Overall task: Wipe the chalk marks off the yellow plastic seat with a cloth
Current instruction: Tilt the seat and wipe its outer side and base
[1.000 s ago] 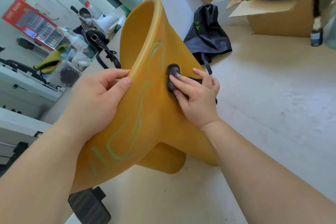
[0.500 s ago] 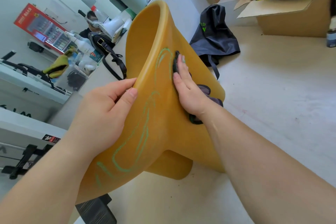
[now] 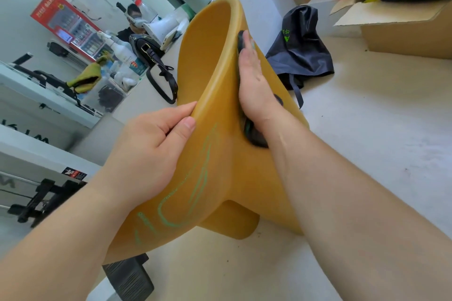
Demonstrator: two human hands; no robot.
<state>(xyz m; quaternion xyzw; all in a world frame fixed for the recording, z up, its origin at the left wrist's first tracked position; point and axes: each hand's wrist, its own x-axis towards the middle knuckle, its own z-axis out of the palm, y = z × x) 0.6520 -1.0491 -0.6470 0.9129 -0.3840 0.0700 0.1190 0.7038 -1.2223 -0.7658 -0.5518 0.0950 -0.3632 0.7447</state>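
Note:
The yellow plastic seat (image 3: 234,178) stands tilted on the pale table, its curved surface facing me. Green chalk marks (image 3: 195,186) run down its lower left part. My left hand (image 3: 151,151) grips the seat's left rim, thumb on the front. My right hand (image 3: 252,83) lies flat on the upper part of the seat and presses a dark cloth (image 3: 254,132) against it. The cloth shows below the wrist and past the fingertips near the top rim.
A dark drawstring bag (image 3: 300,54) lies behind the seat, a cardboard box (image 3: 401,29) at the back right. A black strapped bag (image 3: 151,56), bottles and a seated person are at the left. A black ribbed block (image 3: 129,278) sits under the seat's near edge.
My right hand slid the cloth upward along the seat toward the top rim, and the green marks there are gone. The left hand kept its grip on the rim.

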